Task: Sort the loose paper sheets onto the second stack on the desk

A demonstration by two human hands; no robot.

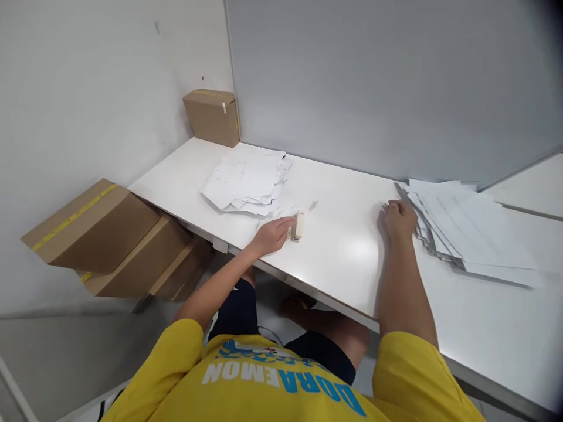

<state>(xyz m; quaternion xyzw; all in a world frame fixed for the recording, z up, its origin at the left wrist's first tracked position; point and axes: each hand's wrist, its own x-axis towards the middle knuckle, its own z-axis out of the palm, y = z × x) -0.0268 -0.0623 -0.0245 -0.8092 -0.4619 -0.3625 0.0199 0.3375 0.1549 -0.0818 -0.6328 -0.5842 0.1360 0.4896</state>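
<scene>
Yellow shirt fabric (264, 392) is seen nearer than the cream block (299, 225), which is set on the white worktop (338, 240). The cream block is touched by the left hand (270, 236), its fingers outstretched. Right of the cream block, the right hand (400, 220) is held with fingers curled beside a paper stack (470, 225); whether anything is gripped cannot be told. Left of it, loose papers (248, 179), a closed carton (213, 120) and cardboard boxes (99, 228) are seen, box contents hidden.

Clear passage: the bare middle of the surface (338, 234), between the left paper pile (248, 179) and the right paper stack (466, 223). Obstruction: small beige block (298, 227) near the front edge.
</scene>
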